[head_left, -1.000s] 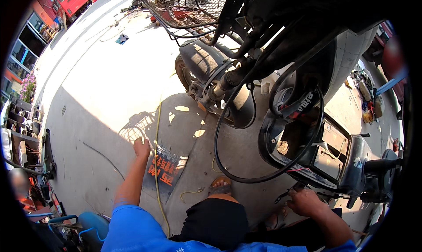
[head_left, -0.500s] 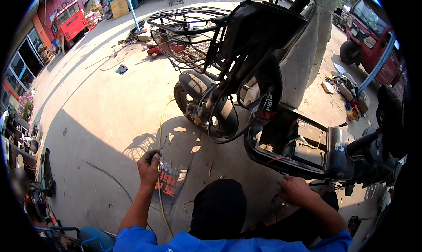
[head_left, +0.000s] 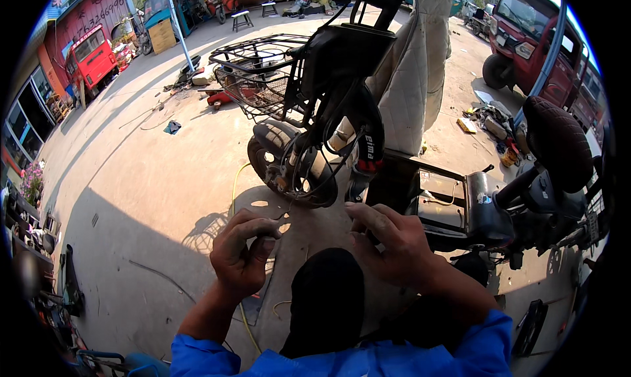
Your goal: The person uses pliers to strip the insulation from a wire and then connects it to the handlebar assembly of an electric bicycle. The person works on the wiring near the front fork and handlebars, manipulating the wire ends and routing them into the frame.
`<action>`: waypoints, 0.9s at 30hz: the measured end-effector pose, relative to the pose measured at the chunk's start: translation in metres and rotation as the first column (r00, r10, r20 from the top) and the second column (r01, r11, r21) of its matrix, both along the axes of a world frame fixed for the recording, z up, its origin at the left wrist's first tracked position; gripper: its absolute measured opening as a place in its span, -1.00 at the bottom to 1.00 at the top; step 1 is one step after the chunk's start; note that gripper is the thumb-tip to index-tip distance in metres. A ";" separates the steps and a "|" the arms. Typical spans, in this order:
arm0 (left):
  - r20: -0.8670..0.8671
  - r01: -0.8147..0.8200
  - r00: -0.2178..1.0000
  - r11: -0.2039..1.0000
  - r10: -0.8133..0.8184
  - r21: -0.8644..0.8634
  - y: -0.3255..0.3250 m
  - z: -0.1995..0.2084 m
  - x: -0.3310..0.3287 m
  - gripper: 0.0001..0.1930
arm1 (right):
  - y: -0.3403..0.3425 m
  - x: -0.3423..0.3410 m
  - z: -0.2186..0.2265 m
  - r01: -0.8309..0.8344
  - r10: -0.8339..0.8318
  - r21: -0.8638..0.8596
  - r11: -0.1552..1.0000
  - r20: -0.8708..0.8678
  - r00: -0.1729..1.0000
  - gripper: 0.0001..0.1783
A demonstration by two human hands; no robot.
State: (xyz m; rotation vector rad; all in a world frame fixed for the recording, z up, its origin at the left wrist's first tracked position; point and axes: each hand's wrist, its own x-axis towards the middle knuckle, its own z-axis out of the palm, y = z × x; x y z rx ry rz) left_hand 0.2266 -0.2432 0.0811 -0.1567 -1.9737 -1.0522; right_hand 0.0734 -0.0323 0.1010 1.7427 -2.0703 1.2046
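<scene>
My left hand (head_left: 242,253) is raised over my lap, thumb and forefinger pinched together. A short, thin dark wire (head_left: 282,215) sticks out from its fingertips. Facing it from the right, my right hand (head_left: 391,245) has its forefinger stretched toward the left and its thumb apart from it. I see nothing held between them. Just beyond both hands stands a partly stripped black electric scooter (head_left: 328,68), its front wheel (head_left: 263,160) turned to the left. Right of my right hand is its uncovered frame compartment (head_left: 437,193), with a light-coloured cable inside.
A yellow hose or cable (head_left: 235,186) runs along the concrete on the left. Beside my knee lies a dark flat sheet (head_left: 263,291), partly hidden. The scooter's seat (head_left: 559,134) rises at the right. Farther off stand a red three-wheeler (head_left: 526,42) and a red vehicle cab (head_left: 95,55).
Both hands have risen and come closer together in front of me, the left moving right and the right moving left. The right fingers have spread. My view has shifted, showing more of the scooter's seat.
</scene>
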 end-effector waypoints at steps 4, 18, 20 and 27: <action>-0.048 0.077 0.995 0.974 -0.089 -0.215 0.025 0.022 -0.008 -0.89 | -0.005 0.015 0.011 -0.075 0.070 -0.023 0.997 -0.152 0.986 -0.43; 0.167 0.169 0.975 0.979 -0.148 -0.115 0.057 0.031 -0.041 -0.53 | 0.015 -0.010 -0.006 0.157 -0.154 0.001 0.988 -0.169 0.973 -0.78; 0.165 0.115 0.982 0.983 -0.091 -0.142 0.050 0.032 -0.053 -0.52 | 0.017 -0.016 -0.009 0.204 -0.207 -0.035 0.978 -0.124 0.970 -0.83; 0.163 -0.095 0.979 0.985 0.119 -0.144 0.036 0.032 -0.104 -0.64 | 0.029 -0.041 -0.020 0.298 -0.308 -0.150 0.943 -0.046 0.950 -0.86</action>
